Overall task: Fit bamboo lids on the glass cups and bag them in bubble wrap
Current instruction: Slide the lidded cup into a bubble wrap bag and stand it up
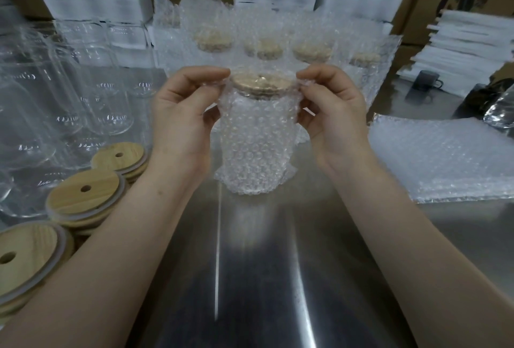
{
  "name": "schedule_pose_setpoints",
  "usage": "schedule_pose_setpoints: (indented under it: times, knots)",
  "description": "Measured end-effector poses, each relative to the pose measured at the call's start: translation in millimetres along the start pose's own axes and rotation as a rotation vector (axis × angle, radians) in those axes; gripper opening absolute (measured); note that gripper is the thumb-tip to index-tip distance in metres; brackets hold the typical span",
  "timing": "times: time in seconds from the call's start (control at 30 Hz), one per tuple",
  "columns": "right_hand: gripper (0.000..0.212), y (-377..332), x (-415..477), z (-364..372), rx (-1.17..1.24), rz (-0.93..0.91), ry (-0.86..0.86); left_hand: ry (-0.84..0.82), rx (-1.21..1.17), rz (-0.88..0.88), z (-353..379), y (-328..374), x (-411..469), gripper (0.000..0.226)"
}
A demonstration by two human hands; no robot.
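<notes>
A glass cup stands in a bubble wrap bag (254,147) at the middle of the steel table, its bamboo lid (262,84) showing at the bag's open top. My left hand (183,114) pinches the bag's top edge on the left. My right hand (333,116) pinches the top edge on the right. Loose bamboo lids (86,194) with straw holes lie in stacks at the left. Bare glass cups (64,91) stand behind them.
Several bagged, lidded cups (278,44) stand in a row behind the one I hold. A stack of flat bubble wrap bags (442,158) lies at the right. White boxes and brown cartons line the back. The steel table (264,264) stretches toward me.
</notes>
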State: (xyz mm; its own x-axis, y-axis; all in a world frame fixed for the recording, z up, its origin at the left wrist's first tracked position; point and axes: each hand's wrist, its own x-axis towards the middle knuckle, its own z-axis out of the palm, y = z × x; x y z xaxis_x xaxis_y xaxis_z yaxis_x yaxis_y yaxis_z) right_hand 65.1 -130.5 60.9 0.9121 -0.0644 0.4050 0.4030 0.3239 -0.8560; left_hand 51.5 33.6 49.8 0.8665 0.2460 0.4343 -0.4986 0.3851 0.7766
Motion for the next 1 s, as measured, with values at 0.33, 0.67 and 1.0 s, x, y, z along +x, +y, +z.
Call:
schedule_pose_setpoints:
  times: [0.33, 0.67, 1.0]
  knots:
    - [0.027, 6.5, -3.0, -0.5, -0.319, -0.188, 0.094, -0.144, -0.088, -0.15, -9.1, -6.0, -4.1, 0.03]
    - [0.034, 14.5, -6.0, -1.3, -0.747, -0.247, 0.022, -0.354, 0.61, 0.091, -9.1, -29.5, -15.4, 0.109]
    - [0.049, 20.4, -14.6, 15.5, -0.622, -0.096, -0.09, -0.099, 0.863, 0.342, -2.7, -44.0, -22.6, 0.114]
